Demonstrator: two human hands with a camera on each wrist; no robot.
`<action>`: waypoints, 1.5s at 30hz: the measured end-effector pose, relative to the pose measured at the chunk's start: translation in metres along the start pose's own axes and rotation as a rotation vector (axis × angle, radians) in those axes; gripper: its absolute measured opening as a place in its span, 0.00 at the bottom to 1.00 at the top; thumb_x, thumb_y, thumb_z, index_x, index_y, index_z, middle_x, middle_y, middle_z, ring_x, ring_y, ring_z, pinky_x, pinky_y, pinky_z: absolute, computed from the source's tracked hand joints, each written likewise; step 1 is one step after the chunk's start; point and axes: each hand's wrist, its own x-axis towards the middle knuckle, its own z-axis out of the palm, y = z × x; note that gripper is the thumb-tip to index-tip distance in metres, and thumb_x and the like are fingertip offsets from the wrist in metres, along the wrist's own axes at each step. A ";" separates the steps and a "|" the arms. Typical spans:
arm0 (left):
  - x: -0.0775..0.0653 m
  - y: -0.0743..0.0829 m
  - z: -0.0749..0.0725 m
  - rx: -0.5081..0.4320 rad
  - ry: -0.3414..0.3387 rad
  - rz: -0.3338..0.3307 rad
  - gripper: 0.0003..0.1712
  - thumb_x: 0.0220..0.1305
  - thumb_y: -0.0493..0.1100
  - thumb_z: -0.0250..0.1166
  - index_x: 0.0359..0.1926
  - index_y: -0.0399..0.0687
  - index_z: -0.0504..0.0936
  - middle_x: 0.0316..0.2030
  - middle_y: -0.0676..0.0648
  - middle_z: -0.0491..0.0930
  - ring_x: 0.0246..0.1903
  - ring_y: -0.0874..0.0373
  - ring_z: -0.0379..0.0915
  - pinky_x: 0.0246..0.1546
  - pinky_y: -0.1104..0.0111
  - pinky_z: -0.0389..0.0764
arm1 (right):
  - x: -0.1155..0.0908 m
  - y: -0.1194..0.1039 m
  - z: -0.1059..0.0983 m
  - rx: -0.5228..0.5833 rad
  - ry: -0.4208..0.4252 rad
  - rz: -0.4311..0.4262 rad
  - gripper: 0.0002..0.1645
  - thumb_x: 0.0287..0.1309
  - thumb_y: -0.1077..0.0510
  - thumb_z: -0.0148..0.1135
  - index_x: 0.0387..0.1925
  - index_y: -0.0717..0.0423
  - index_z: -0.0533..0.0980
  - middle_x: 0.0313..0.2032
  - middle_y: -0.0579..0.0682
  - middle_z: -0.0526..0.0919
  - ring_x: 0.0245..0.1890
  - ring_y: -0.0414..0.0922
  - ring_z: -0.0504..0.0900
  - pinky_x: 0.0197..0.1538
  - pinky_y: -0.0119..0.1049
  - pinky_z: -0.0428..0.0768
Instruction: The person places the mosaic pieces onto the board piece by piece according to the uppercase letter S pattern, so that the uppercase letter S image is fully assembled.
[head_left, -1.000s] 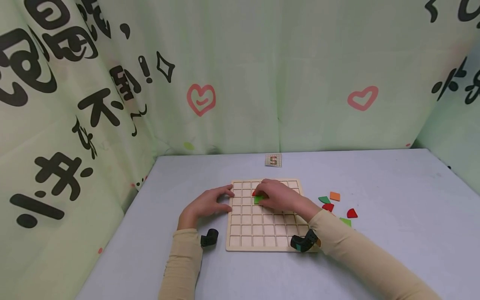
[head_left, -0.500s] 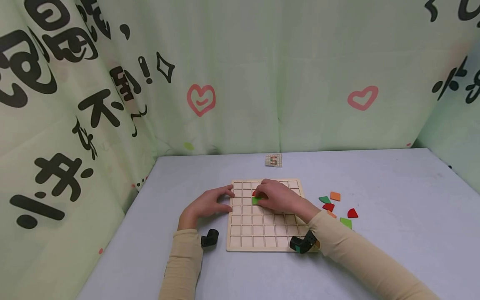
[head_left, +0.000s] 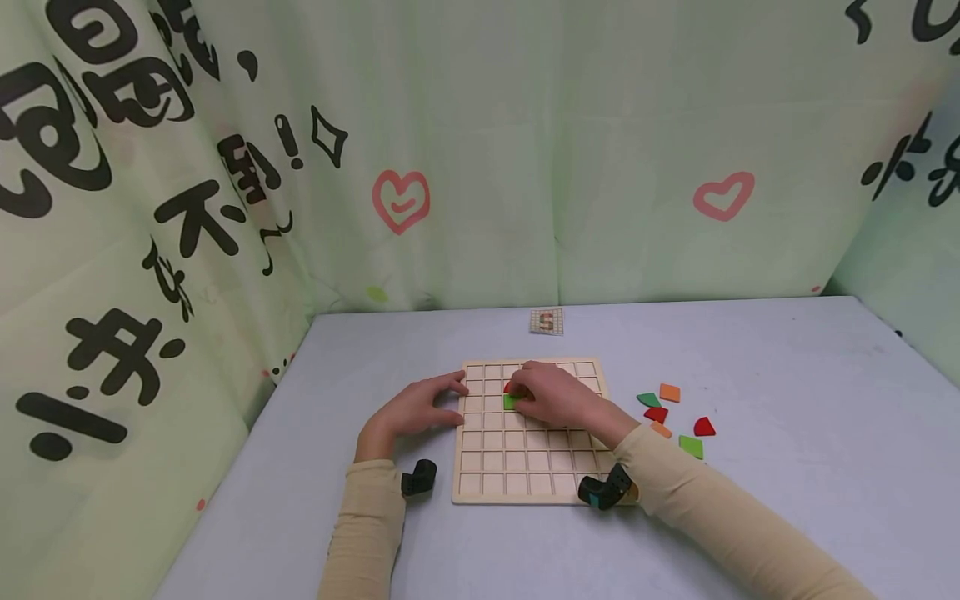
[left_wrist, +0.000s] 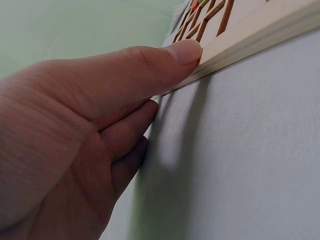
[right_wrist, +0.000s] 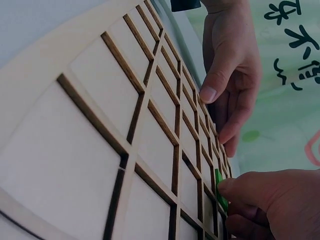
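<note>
As right grip (head_left: 558,395) pinches green piece (head_left: 510,402), left grip (head_left: 412,410) spread, touching board (head_left: 480,462)

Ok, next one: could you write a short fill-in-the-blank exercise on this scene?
1. The left hand touches the ____ edge of the pale wooden grid board.
2. The right hand has its thumb against a flat ____ piece.
3. A flat orange square lies off the board, to its ____.
Missing words: left; green; right.
</note>
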 end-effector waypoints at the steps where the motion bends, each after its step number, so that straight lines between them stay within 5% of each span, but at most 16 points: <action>1: 0.000 0.000 0.000 0.001 0.001 0.000 0.20 0.61 0.41 0.71 0.55 0.48 0.81 0.74 0.48 0.64 0.75 0.47 0.57 0.75 0.53 0.61 | 0.000 0.000 0.000 0.002 0.000 -0.005 0.09 0.62 0.62 0.66 0.44 0.59 0.83 0.38 0.50 0.83 0.36 0.42 0.78 0.42 0.36 0.81; 7: -0.001 0.002 0.000 0.005 0.003 0.002 0.21 0.60 0.41 0.71 0.55 0.47 0.81 0.74 0.48 0.65 0.75 0.47 0.58 0.74 0.53 0.61 | -0.004 -0.001 0.001 0.001 0.015 -0.031 0.10 0.62 0.61 0.65 0.44 0.59 0.83 0.38 0.49 0.83 0.36 0.41 0.78 0.42 0.35 0.81; 13: 0.000 0.002 0.001 0.002 0.009 -0.015 0.20 0.60 0.40 0.71 0.54 0.48 0.81 0.74 0.48 0.64 0.75 0.47 0.57 0.75 0.53 0.61 | -0.018 0.003 -0.006 0.044 0.039 0.048 0.10 0.62 0.62 0.63 0.44 0.59 0.83 0.36 0.48 0.82 0.34 0.40 0.76 0.40 0.35 0.79; 26: 0.001 0.001 0.003 0.004 0.015 -0.026 0.21 0.60 0.40 0.72 0.55 0.47 0.81 0.75 0.48 0.64 0.75 0.47 0.57 0.74 0.53 0.62 | -0.095 0.042 -0.041 0.120 0.065 0.296 0.14 0.65 0.57 0.63 0.48 0.59 0.81 0.41 0.49 0.83 0.40 0.43 0.80 0.41 0.38 0.80; 32: 0.001 0.000 0.003 0.003 0.010 -0.032 0.21 0.61 0.41 0.72 0.55 0.48 0.81 0.75 0.48 0.64 0.75 0.48 0.56 0.75 0.53 0.62 | -0.119 0.062 -0.045 0.053 0.102 0.365 0.14 0.61 0.59 0.65 0.46 0.63 0.81 0.39 0.51 0.82 0.36 0.44 0.78 0.39 0.38 0.80; 45: 0.002 -0.001 0.006 0.020 0.019 -0.021 0.21 0.60 0.40 0.71 0.55 0.46 0.81 0.75 0.46 0.62 0.75 0.45 0.56 0.75 0.52 0.61 | -0.130 0.082 -0.043 -0.041 0.114 0.417 0.14 0.58 0.63 0.68 0.44 0.67 0.81 0.36 0.55 0.80 0.33 0.46 0.75 0.37 0.41 0.82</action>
